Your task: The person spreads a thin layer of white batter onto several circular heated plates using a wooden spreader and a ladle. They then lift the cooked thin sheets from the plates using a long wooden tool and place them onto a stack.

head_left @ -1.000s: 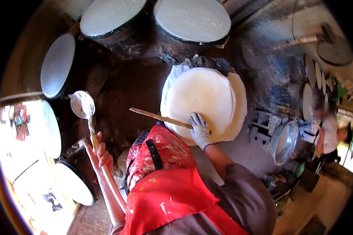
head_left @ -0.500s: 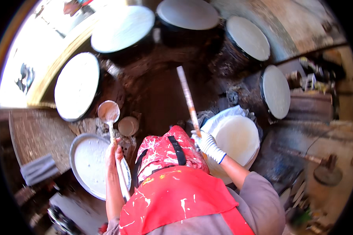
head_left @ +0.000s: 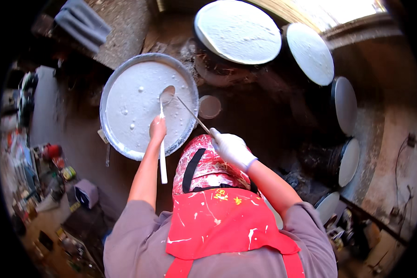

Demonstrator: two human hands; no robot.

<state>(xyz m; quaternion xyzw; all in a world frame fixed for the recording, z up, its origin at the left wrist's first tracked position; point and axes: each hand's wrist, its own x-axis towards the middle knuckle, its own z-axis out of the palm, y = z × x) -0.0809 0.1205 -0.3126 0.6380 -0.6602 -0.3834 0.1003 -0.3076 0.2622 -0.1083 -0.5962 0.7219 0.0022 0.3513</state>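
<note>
My bare left hand (head_left: 157, 129) is closed round the pale handle of a ladle (head_left: 167, 95). The ladle's bowl is over a wide round tub (head_left: 104, 121) filled with thick white batter (head_left: 141, 104), which has several bubbles on top. In a white glove, my right hand (head_left: 231, 149) grips a thin flat stick (head_left: 193, 115) near its lower end. The stick slants up to the left, its far tip at the ladle's bowl; whether they touch I cannot tell.
A small round pot (head_left: 210, 107) stands right of the tub. Large round griddles coated white, such as the nearest one (head_left: 238, 32), curve round from far to right. A grey folded cloth (head_left: 82, 24) lies at far left. Assorted clutter (head_left: 55, 162) fills the left side.
My view has turned left, bringing the tub in front of me. The stick has swung from beside the white stack on the right over to the ladle, which is now above the batter.
</note>
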